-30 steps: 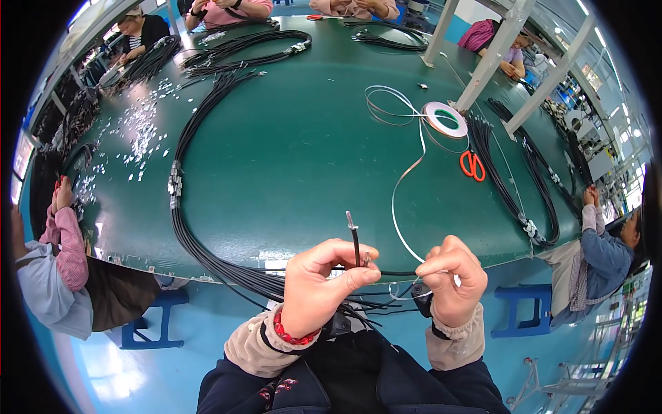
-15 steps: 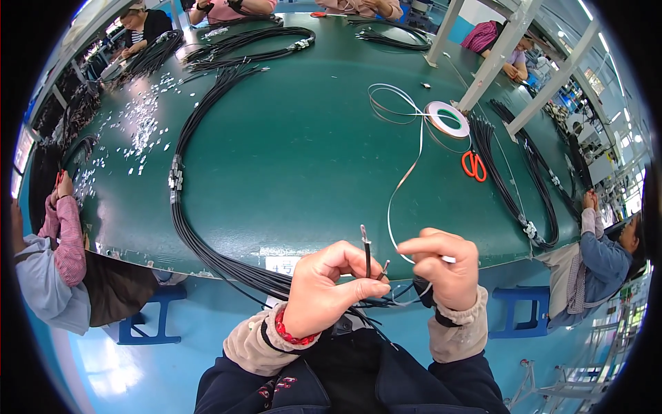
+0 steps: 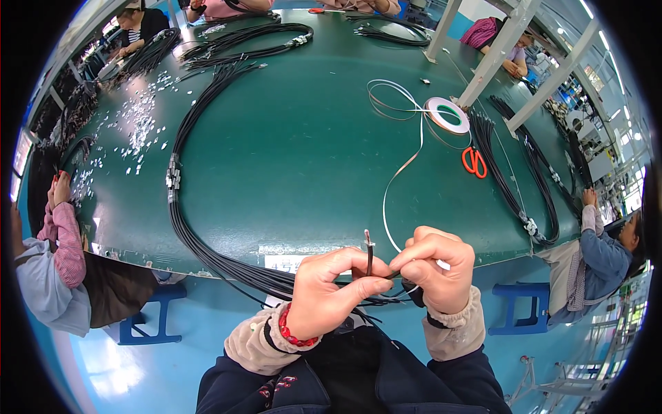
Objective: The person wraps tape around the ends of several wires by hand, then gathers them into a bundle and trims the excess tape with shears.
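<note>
The left hand [image 3: 324, 290] has its fingers pinched narrow, thumb against forefinger, on a black cable [image 3: 369, 265] whose bared tip stands upright just above them. The fingers of the right hand [image 3: 445, 269] are drawn together on a thin white tape [image 3: 385, 212], close beside the left fingertips. A dark piece of cable shows in the small gap between the hands; whether the right fingers grip it too, I cannot tell.

The step in hand looks like bringing the tape to the cable near its stripped end. The next move seems to call for a steady left pinch and for the right fingers to lay the tape flat, without twisting it.

Beyond the hands, the tape crosses the green surface [image 3: 296, 159] in slack curves to its white roll [image 3: 452, 126], with orange-handled scissors [image 3: 474, 163] just below. A bundle of black cables [image 3: 185, 224] arcs along the left, its near end running behind the hands. Farther left, pale scraps [image 3: 141, 127] lie strewn near a co-worker [image 3: 55, 290] at the edge.
</note>
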`<state>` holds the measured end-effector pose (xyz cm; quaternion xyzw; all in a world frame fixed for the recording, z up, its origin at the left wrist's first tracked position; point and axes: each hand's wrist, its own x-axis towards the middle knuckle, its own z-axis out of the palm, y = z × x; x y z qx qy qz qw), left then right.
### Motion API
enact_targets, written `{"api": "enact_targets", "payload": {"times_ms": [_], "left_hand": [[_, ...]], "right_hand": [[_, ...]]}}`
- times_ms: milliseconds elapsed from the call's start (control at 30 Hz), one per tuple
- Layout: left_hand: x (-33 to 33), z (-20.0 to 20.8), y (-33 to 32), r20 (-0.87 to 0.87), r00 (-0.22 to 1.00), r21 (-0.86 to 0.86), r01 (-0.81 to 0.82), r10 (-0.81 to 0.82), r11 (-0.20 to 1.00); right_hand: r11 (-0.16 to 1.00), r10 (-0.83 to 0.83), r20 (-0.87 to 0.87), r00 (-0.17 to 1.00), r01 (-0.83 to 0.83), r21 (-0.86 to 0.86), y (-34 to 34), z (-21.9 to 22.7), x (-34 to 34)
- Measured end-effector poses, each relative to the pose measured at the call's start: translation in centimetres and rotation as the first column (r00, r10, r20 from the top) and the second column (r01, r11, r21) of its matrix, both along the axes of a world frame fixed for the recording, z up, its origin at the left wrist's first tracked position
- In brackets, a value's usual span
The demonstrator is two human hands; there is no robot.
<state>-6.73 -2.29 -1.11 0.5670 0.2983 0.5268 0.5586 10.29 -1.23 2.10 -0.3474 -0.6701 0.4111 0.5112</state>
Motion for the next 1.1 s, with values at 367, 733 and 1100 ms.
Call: {"api": "enact_targets", "payload": {"times_ms": [367, 733, 1100], "left_hand": [[0.5, -0.8, -0.3, 0.119, 0.991, 0.031, -0.071, 0.067, 0.997], [1.8, -0.7, -1.1, 0.171, 0.958, 0.181, -0.26, 0.23, 0.948], [2.1, -0.9, -1.3, 0.138, 0.96, 0.253, -0.273, 0.245, 0.928]], "right_hand": [[0.999, -0.001, 0.067, 0.998, -0.001, 0.032, -0.8, 0.5, -0.7], [1.0, -0.009, 0.095, 0.995, 0.006, 0.025, -2.0, 0.2, -1.3], [0.997, -0.057, 0.078, 0.995, 0.052, 0.053, -2.4, -0.6, -0.5]]}}
